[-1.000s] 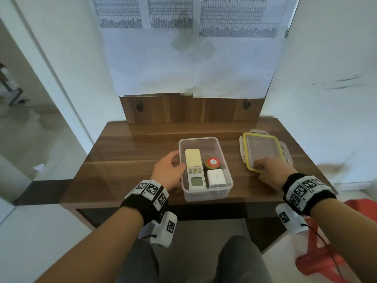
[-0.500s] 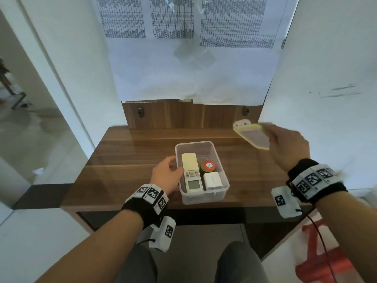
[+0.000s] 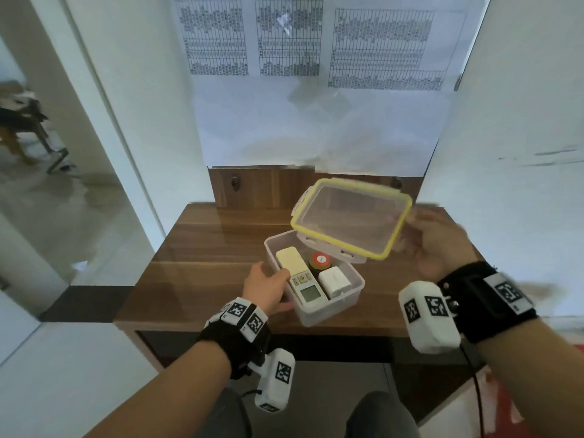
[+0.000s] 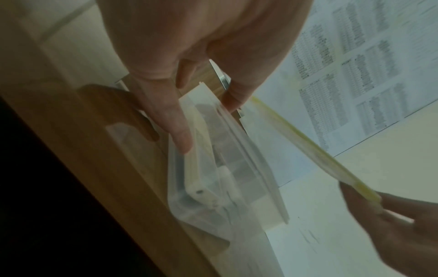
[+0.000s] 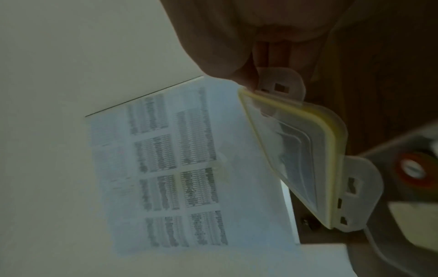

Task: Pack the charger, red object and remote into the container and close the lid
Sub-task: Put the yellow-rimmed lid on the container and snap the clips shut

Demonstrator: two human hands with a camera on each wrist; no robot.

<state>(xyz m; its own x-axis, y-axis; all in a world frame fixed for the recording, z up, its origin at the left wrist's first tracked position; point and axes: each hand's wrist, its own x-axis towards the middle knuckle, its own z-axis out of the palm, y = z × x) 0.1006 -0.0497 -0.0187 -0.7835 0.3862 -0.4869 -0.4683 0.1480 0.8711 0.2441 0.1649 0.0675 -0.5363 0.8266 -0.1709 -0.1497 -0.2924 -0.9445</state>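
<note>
left hand (image 3: 267, 287) steadies the container (image 3: 328, 314) on the bench (image 3: 205, 267), fingers straight against its wall; remote (image 3: 300, 276), red object (image 3: 319, 260) and charger (image 3: 334, 282) lie inside. above and right, the right hand (image 3: 439, 248) pinches the tilted lid (image 3: 350, 218), its long axis skewed to the container's.
</note>
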